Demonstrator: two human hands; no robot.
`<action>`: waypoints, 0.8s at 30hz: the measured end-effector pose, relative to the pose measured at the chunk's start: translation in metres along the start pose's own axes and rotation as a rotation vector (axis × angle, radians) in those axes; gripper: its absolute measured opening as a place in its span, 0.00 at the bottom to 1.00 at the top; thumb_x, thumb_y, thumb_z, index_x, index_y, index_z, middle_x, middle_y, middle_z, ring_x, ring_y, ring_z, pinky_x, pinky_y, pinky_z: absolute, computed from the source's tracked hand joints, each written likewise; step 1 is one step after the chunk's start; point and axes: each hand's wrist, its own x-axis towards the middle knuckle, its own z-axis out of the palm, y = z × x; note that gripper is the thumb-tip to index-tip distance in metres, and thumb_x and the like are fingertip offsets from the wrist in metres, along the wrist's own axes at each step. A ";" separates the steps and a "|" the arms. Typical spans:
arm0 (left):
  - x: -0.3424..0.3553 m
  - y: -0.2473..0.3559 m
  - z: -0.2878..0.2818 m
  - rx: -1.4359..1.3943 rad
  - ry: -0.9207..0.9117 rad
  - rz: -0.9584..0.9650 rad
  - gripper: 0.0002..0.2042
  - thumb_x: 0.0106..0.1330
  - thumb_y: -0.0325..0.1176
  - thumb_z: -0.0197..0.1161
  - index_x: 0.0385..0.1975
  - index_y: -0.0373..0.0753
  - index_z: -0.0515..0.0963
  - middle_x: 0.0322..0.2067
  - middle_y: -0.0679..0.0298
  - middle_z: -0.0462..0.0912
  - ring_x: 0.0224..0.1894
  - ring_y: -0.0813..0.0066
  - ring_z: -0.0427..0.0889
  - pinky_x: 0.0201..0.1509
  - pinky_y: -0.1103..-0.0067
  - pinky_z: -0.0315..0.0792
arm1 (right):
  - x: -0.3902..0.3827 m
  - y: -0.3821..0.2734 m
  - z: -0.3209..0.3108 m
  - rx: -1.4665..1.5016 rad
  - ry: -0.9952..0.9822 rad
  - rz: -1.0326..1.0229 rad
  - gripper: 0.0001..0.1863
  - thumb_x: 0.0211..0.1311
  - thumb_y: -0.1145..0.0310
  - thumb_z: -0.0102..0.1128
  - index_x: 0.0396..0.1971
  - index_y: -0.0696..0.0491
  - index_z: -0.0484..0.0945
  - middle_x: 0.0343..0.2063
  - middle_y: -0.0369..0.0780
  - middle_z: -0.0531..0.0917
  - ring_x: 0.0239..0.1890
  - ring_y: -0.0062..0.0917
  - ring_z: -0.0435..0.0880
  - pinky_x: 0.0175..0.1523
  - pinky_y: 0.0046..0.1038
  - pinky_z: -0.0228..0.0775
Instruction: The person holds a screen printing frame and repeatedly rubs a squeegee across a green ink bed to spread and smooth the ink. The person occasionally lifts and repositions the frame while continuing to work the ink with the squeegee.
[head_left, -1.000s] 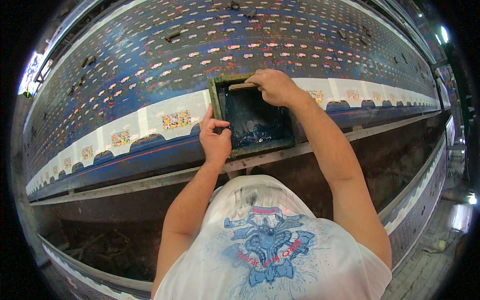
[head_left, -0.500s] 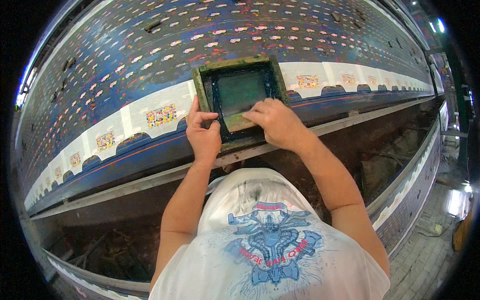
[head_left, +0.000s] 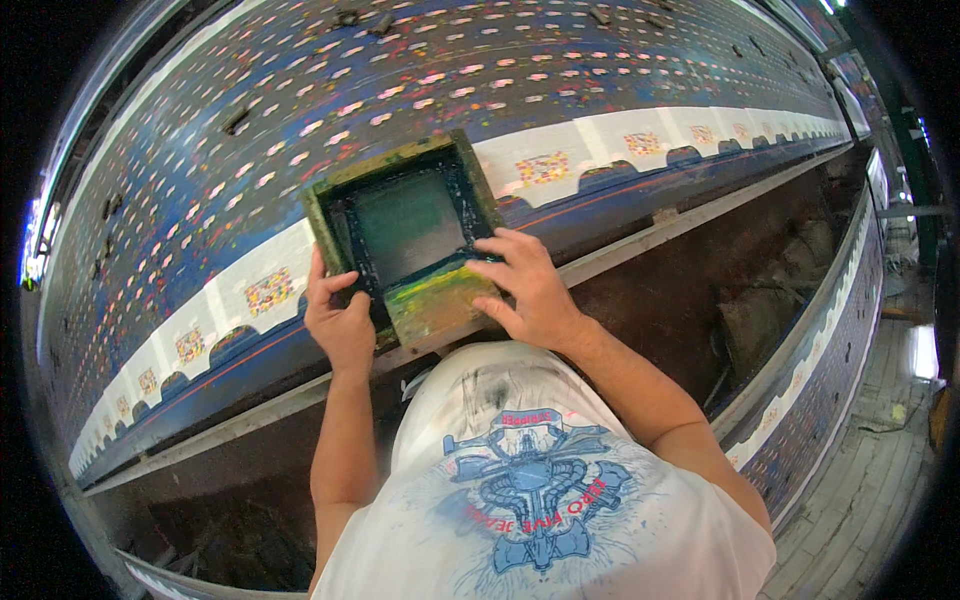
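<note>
Showing in the head view, the person's left hand (head_left: pixel 340 318) is clamped on the left wall of a box-like frame (head_left: pixel 482 188), fingers along its outer side. The frame sits at an angle over the near edge of the long tabletop (head_left: pixel 270 165), between white printed panels (head_left: pixel 268 292) at left and right. The right hand (head_left: pixel 530 292) is positioned at the frame's near right corner, grip wide, fingers spread; whether its thumb contacts the flat, paint-stained board (head_left: pixel 433 308) cannot be told. The board lies at the frame's near wall.
</note>
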 end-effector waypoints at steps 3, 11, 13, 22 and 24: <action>-0.006 0.014 0.039 -0.089 0.012 0.034 0.11 0.57 0.12 0.64 0.36 0.34 0.86 0.81 0.37 0.70 0.85 0.48 0.68 0.87 0.61 0.60 | -0.022 0.039 -0.017 0.174 0.136 0.177 0.25 0.67 0.68 0.78 0.63 0.55 0.87 0.67 0.49 0.84 0.72 0.48 0.80 0.79 0.46 0.69; -0.027 0.004 0.176 -0.046 -0.002 0.026 0.12 0.57 0.12 0.64 0.38 0.33 0.87 0.81 0.36 0.70 0.86 0.48 0.66 0.88 0.61 0.57 | -0.061 0.138 -0.100 0.272 0.196 0.274 0.25 0.68 0.68 0.77 0.64 0.53 0.88 0.67 0.46 0.86 0.73 0.46 0.79 0.81 0.47 0.66; -0.027 0.003 0.200 -0.099 -0.025 0.010 0.12 0.58 0.12 0.64 0.39 0.32 0.87 0.82 0.36 0.69 0.86 0.50 0.67 0.86 0.63 0.59 | -0.069 0.157 -0.117 0.269 0.202 0.267 0.24 0.68 0.68 0.77 0.64 0.53 0.88 0.67 0.46 0.86 0.74 0.46 0.78 0.82 0.47 0.65; -0.036 0.000 0.235 -0.224 -0.042 -0.082 0.14 0.55 0.09 0.64 0.39 0.32 0.86 0.84 0.40 0.66 0.82 0.58 0.74 0.80 0.71 0.68 | -0.085 0.200 -0.151 0.332 0.122 0.175 0.23 0.73 0.66 0.75 0.65 0.55 0.87 0.69 0.47 0.85 0.78 0.47 0.76 0.83 0.49 0.62; -0.036 0.002 0.236 -0.219 -0.034 -0.108 0.15 0.55 0.08 0.65 0.38 0.32 0.86 0.85 0.42 0.66 0.81 0.60 0.75 0.78 0.72 0.69 | -0.085 0.201 -0.153 0.329 0.113 0.144 0.23 0.73 0.66 0.75 0.64 0.55 0.87 0.69 0.47 0.85 0.78 0.48 0.76 0.83 0.49 0.62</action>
